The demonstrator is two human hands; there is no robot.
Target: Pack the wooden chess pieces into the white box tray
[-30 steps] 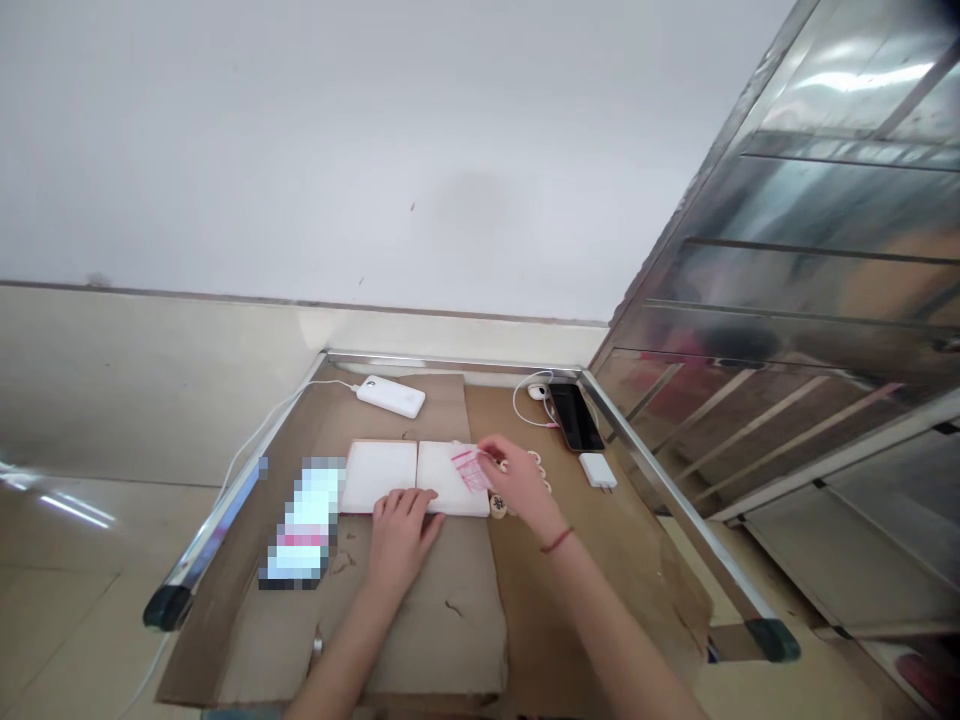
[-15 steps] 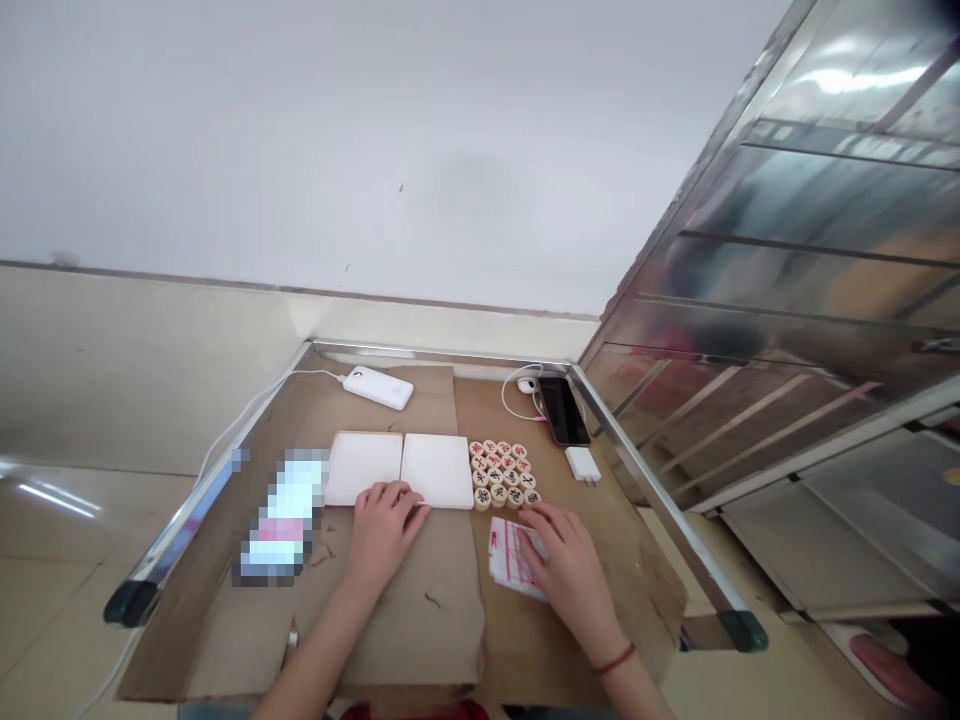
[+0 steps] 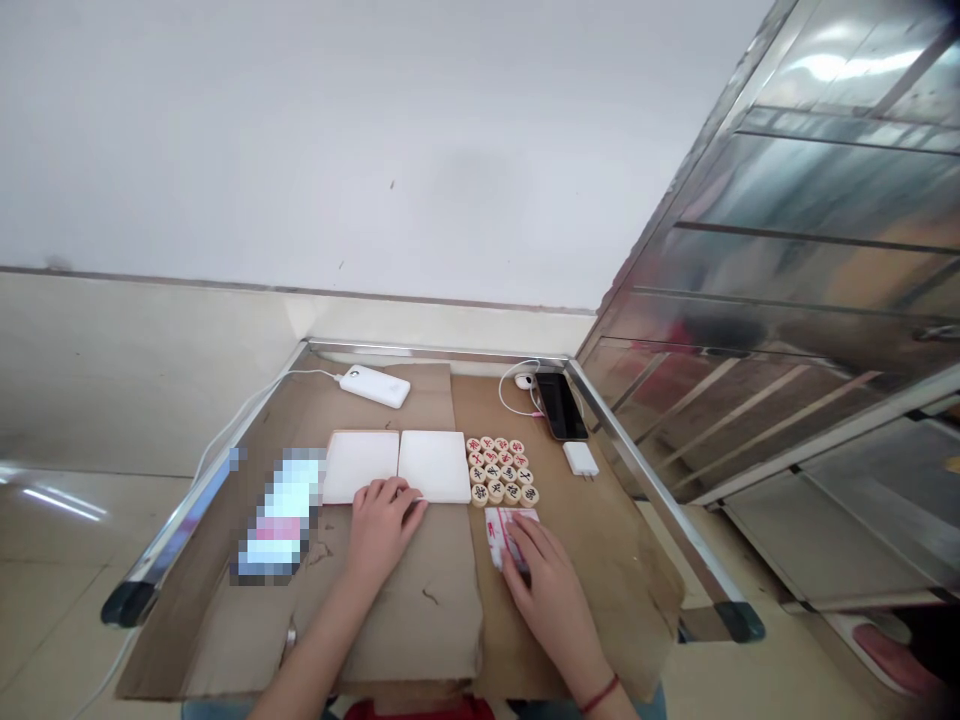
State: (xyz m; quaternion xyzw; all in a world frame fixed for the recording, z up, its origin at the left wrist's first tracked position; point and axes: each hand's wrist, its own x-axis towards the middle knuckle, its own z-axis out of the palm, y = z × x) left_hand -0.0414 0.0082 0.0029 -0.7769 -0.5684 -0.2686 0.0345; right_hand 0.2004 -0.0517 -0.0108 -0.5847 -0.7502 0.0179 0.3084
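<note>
My left hand [image 3: 384, 522] rests at the front edge of a white, two-panel flat case [image 3: 435, 466], its fingers curled and the thumb near the index finger. A small thing may sit between thumb and finger, too hidden to name. My right hand [image 3: 546, 575] is on a small folded white sheet with red lines [image 3: 496, 535], thumb on the near side and fingers over it, covering its right part. Just beyond the sheet stand several round wooden Chinese chess pieces [image 3: 499, 473] in tight rows, red characters at the back, black ones in front.
A blurred-out lit screen [image 3: 281, 520] lies left of the case. A white power bank [image 3: 375, 385] with a cable is at the back left. A black phone [image 3: 561, 408], a white earphone case and a charger plug [image 3: 580, 459] lie back right. Cardboard [image 3: 420, 620] covers the metal-edged table.
My right hand has shifted left and towards me, further over the sheet, which now looks smaller and more bunched. My left hand has stayed at the case's edge.
</note>
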